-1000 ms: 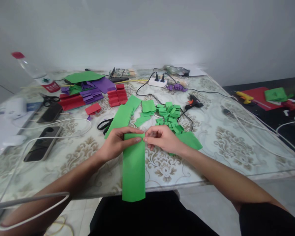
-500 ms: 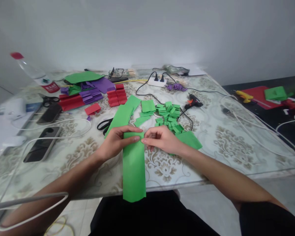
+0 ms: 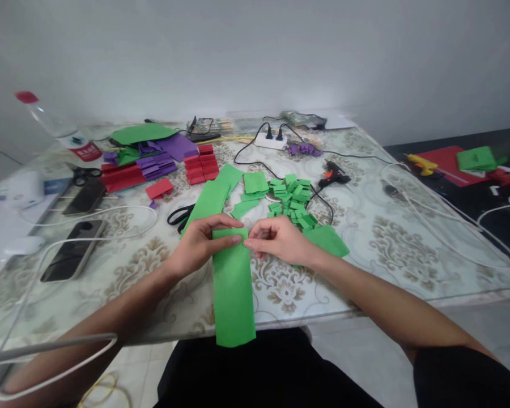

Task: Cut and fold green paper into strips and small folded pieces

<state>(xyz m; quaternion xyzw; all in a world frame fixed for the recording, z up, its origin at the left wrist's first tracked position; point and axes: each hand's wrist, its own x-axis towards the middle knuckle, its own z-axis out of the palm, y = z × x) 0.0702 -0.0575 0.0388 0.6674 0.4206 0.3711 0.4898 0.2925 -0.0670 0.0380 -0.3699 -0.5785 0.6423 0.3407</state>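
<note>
- The lower end of the long, flat green paper strip (image 3: 234, 300) is lying slightly farther right than a second ago; its top is staying between the hands, and the holding pose is barely changing.
- The left hand (image 3: 198, 243) is nearly closing, thumb on the front of the strip and forefinger along its top edge.
- The right hand (image 3: 280, 241) is curling its fingers in, with thumb and forefinger tips pinching the strip's right edge near the top.
- The strip is running from both hands toward the near side, its end extending past the edge of the floral-covered table (image 3: 442, 283).
- Small folded green paper pieces (image 3: 295, 198) are lying heaped beyond the right hand; flat green paper squares (image 3: 255, 182) are resting just left of them.
- Longer green paper pieces (image 3: 208, 201) are lying beyond the left hand, partly covering black-handled scissors (image 3: 179, 216).
- Containers: a clear plastic bottle with a red cap (image 3: 53, 122) is leaning at far left in view; whether it is holding any liquid, cannot tell.
- A clear plastic packet (image 3: 216, 126) at the far edge is apparently holding thin sticks; the contents of the darker packet (image 3: 304, 120) to its right are not showing clearly.
</note>
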